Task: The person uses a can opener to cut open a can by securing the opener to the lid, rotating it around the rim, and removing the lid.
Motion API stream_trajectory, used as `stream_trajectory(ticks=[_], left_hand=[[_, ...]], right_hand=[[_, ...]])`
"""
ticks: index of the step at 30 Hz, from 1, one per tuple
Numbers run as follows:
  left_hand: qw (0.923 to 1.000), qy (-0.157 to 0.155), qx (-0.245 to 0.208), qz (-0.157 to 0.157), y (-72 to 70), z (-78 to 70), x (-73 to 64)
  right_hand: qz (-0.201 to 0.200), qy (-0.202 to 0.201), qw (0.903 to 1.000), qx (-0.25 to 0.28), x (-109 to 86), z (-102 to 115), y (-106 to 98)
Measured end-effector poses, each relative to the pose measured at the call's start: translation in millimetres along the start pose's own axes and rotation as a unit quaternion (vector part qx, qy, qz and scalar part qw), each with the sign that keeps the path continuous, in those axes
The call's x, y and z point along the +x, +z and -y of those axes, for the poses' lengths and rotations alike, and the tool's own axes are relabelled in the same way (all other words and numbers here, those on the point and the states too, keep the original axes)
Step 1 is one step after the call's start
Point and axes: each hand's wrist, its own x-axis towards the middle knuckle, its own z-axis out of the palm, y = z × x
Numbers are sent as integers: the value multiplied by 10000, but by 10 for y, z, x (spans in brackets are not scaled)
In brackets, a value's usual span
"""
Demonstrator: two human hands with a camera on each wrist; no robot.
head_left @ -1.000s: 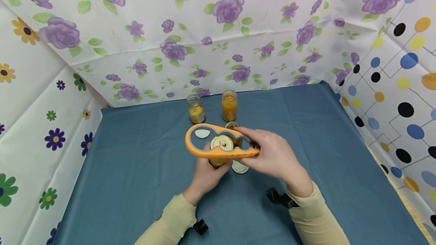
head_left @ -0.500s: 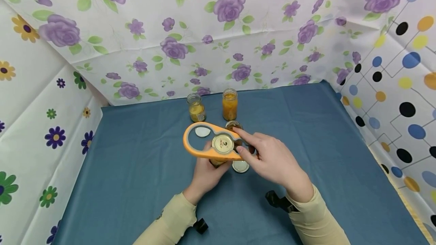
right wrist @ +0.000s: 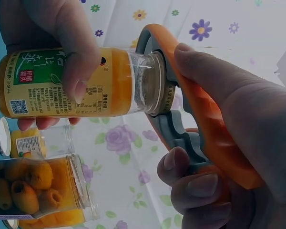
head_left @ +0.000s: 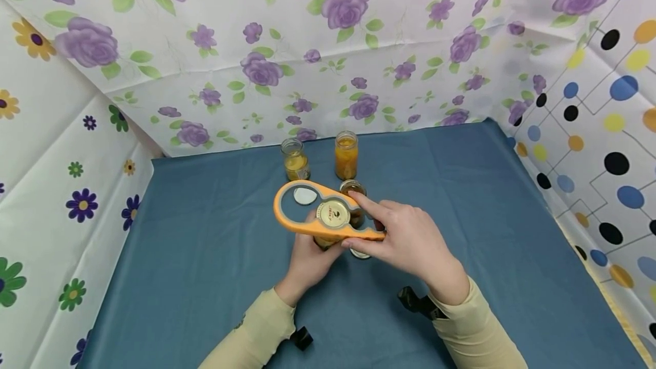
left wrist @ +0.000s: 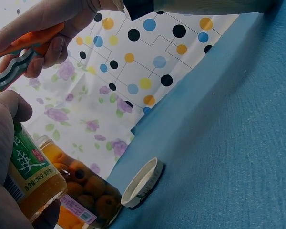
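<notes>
My left hand [head_left: 309,261] grips a glass jar [right wrist: 62,83] with a green and cream label and orange filling. The jar's gold-coloured lid [head_left: 333,213] is still on its mouth. Around that lid sits an orange and grey jar opener [head_left: 307,229], its scalloped grey inner edge against the lid's side. My right hand [head_left: 417,239] holds the opener's narrow end, thumb along the near arm and index finger along the far arm. In the right wrist view the thumb and fingers press the opener's two arms from either side.
Behind the opener stands an uncovered jar of round fruit [left wrist: 88,191]. Farther back are two more uncovered jars, a yellow one [head_left: 296,165] and a taller orange one [head_left: 346,158]. One loose lid [left wrist: 142,183] lies near the fruit jar, and another white lid [head_left: 304,196] shows through the opener.
The opener has shifted slightly left and now encircles the lid more closely. My right thumb moved over the opener's opening, then back onto its near arm. My left hand keeps its hold.
</notes>
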Motion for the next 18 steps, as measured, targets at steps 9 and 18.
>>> stream_trajectory(ticks=[9, 18], left_hand=[[9999, 128, 30, 72, -14, 19, 16], [9993, -70, -54, 358, -62, 19, -6]], right_hand=[[-227, -303, 9991, -169, 9, -24, 1], [-190, -436, 9988, -119, -5, -31, -7]])
